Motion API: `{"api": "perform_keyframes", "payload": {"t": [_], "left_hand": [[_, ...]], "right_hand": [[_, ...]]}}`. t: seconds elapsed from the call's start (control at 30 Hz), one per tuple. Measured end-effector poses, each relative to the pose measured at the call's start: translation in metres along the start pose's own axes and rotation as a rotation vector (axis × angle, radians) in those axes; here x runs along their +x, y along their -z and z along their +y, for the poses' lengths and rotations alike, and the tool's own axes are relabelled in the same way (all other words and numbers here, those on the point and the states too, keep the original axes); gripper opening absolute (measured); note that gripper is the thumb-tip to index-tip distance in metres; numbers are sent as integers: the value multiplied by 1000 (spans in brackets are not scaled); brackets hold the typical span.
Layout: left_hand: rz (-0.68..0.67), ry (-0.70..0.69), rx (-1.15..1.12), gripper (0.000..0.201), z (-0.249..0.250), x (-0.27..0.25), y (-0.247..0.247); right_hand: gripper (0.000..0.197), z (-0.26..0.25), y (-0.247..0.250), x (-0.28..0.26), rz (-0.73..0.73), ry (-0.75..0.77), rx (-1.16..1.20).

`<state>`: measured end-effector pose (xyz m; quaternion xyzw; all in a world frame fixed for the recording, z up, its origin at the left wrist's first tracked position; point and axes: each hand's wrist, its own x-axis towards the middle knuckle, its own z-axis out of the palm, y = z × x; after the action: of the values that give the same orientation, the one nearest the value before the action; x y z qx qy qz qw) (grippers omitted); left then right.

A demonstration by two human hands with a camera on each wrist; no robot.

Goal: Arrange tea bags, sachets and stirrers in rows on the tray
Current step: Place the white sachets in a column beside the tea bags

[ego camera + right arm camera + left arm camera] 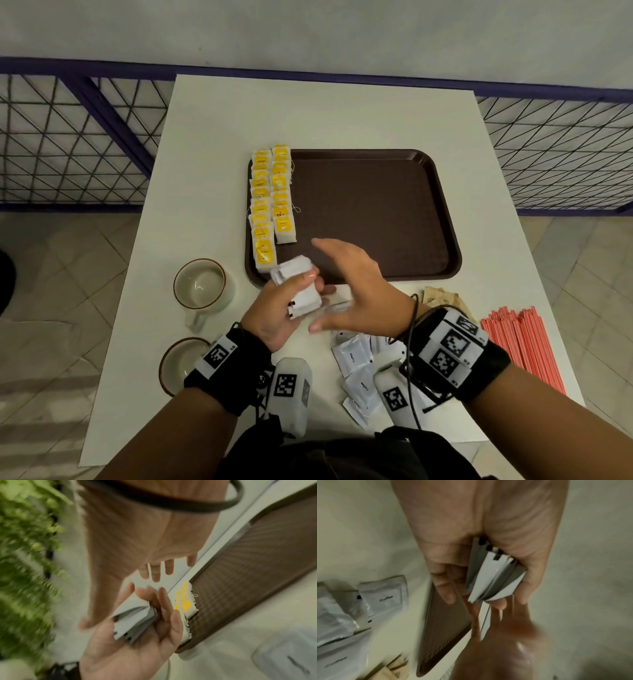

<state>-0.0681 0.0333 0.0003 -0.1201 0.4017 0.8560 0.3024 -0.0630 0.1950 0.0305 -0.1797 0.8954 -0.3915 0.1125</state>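
Note:
A brown tray [370, 212] lies mid-table, with two rows of yellow-tagged tea bags [272, 202] along its left edge. Just in front of the tray's near left corner, my left hand [313, 281] grips a stack of white coffee sachets [301, 291], fanned slightly between thumb and fingers [494, 574]. My right hand [337, 284] hovers beside the stack, fingers straight and spread, holding nothing; it is blurred in the wrist views [159, 572]. More coffee sachets [356, 370] lie loose by the front edge. Red stirrers [524, 346] lie at the right.
Two cups [200, 284] [181, 363] stand left of my hands. Brown paper sachets [442, 298] lie between the tray and the stirrers. Most of the tray's floor is bare. A blue wire fence [78, 144] runs behind the white table [325, 113].

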Motion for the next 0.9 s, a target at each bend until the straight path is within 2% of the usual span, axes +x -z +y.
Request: {"api": "perform_keyframes", "payload": {"t": [0.1, 0.17, 0.23, 0.3, 0.4, 0.47, 0.53, 0.67, 0.7, 0.9], "left_hand": [[64, -109, 68, 21, 4, 5, 5], [36, -107, 173, 42, 4, 6, 1], [21, -104, 257, 51, 5, 8, -3], [2, -129, 312, 57, 9, 11, -5], [-35, -195, 508, 97, 18, 19, -9], [-48, -194, 609, 106, 28, 25, -11], [-24, -167, 673, 96, 40, 32, -11], [95, -149, 670, 30, 70, 51, -8], [111, -148, 686, 21, 77, 58, -7], [70, -161, 857, 12, 117, 102, -8]], "right_hand": [[53, -6, -3, -4, 108, -325, 627], [41, -13, -11, -5, 40, -479, 940], [43, -19, -18, -2, -4, -483, 1170], [45, -22, -21, 3, 20, -437, 1300], [42, -16, -24, 11, 88, -386, 1398], [43, -12, -25, 16, 123, -371, 1454], [43, -5, -22, 21, 153, -351, 1518], [41, 11, -12, 38, 191, -325, 1548], [40, 15, -9, 43, 194, -322, 1541], [39, 38, 8, 87, 197, -335, 1494]]}}
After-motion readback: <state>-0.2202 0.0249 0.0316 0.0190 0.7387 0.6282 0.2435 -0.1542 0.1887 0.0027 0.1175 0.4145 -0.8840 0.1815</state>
